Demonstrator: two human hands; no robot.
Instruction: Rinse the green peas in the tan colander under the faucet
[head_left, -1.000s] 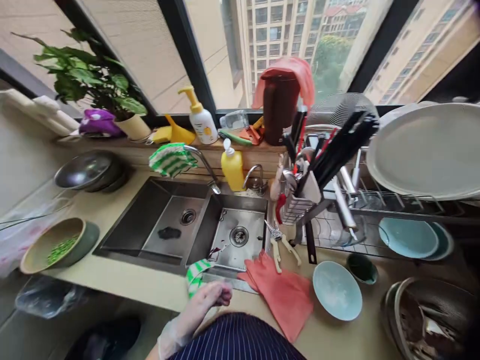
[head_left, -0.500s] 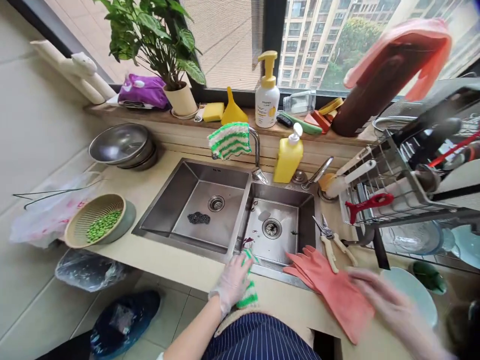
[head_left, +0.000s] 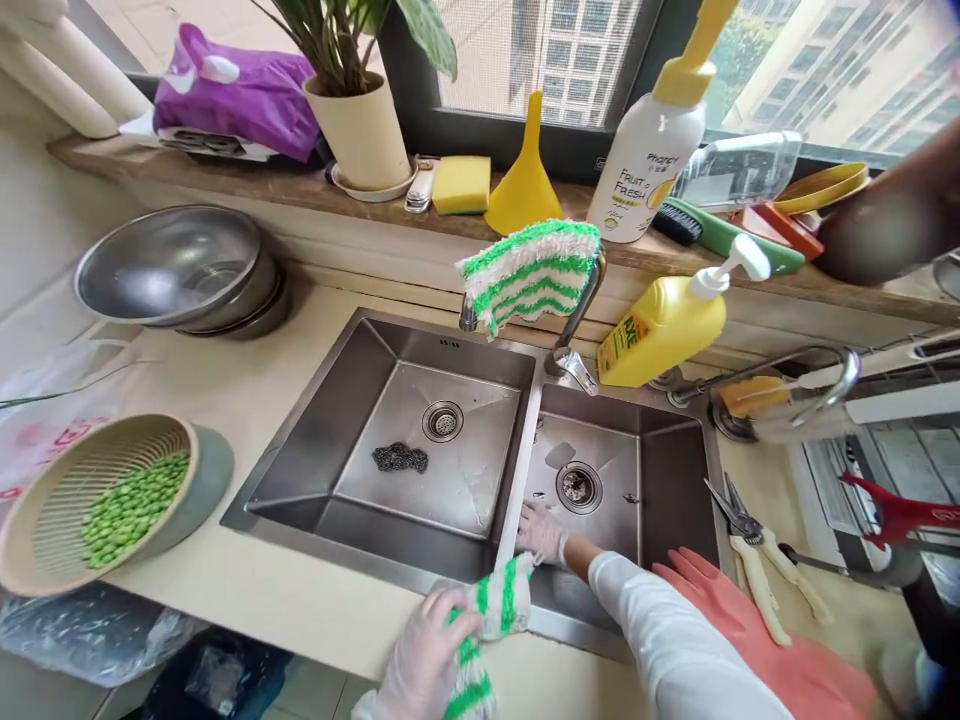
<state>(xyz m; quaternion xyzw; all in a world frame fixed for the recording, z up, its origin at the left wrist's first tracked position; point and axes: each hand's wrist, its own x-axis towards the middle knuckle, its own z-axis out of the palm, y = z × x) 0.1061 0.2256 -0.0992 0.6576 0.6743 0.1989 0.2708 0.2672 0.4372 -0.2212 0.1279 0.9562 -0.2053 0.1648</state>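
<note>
Nearest, our gloved left hand closes on a green-striped cloth at the front rim of the sink; our right hand reaches into the right basin, fingers spread and holding nothing. Draped over that rim, the cloth could slide into the basin if our grip slackens. We count two striped cloths, the other on the tap; two basins, two drains, one scourer.

right hand now reaching into sink, camera closer
</note>
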